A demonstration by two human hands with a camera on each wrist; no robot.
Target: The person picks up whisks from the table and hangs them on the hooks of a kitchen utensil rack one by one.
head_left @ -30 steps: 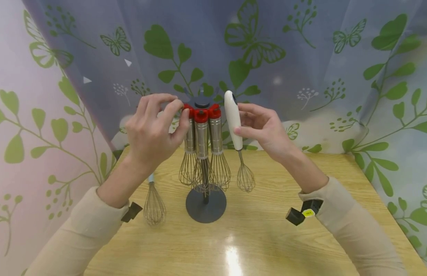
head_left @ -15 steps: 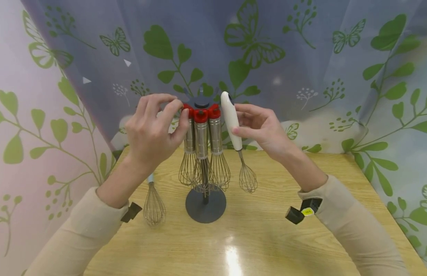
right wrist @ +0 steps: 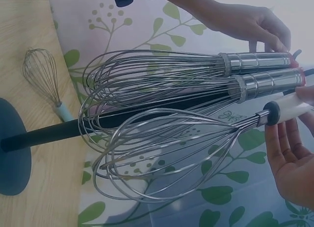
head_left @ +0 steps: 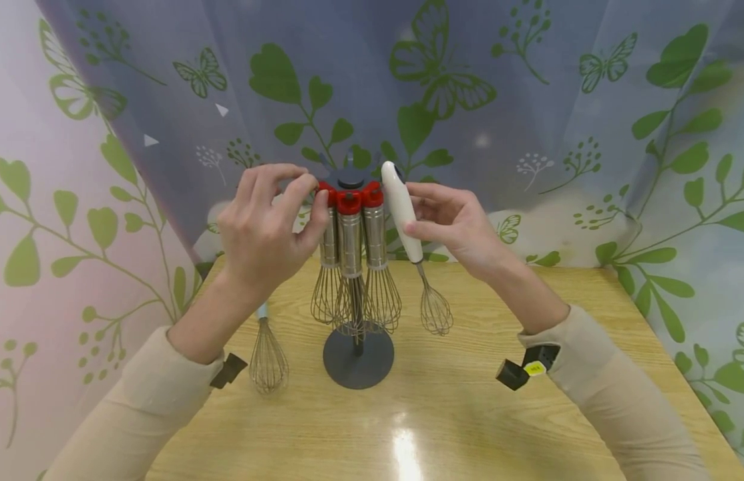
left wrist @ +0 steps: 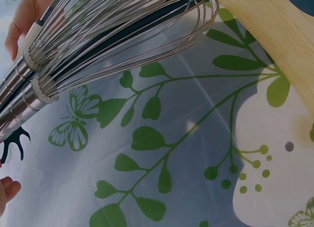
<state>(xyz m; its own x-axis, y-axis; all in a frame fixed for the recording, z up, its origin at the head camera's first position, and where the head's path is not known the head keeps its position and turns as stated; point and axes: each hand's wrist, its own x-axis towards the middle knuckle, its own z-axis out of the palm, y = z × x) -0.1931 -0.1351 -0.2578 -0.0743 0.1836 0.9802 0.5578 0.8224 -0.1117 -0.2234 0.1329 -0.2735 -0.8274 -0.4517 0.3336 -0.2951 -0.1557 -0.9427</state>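
Note:
My right hand [head_left: 453, 224] holds a whisk by its white handle [head_left: 401, 214], thumb on the near side and fingers behind. Its top leans left, close to the red ends on a dark rack [head_left: 358, 361], while its wire loops [head_left: 436, 310] hang over the table. Several whisks with steel handles [head_left: 350, 240] and red ends [head_left: 349, 202] hang from that rack. At the leftmost red end, my left hand [head_left: 266, 220] pinches with thumb and index finger. In the right wrist view, the white-handled whisk's wires [right wrist: 162, 153] overlap the hanging ones.
Another whisk [head_left: 268, 357] with a pale blue handle lies on the wooden table [head_left: 468, 414], left of the rack's round base and partly hidden by my left arm. A leaf-patterned curtain [head_left: 360, 80] stands behind the table and along both sides.
The white handle's top has tilted left toward the rack, and its wire end has swung right. My right hand has shifted slightly left. My left hand has stayed at the red end.

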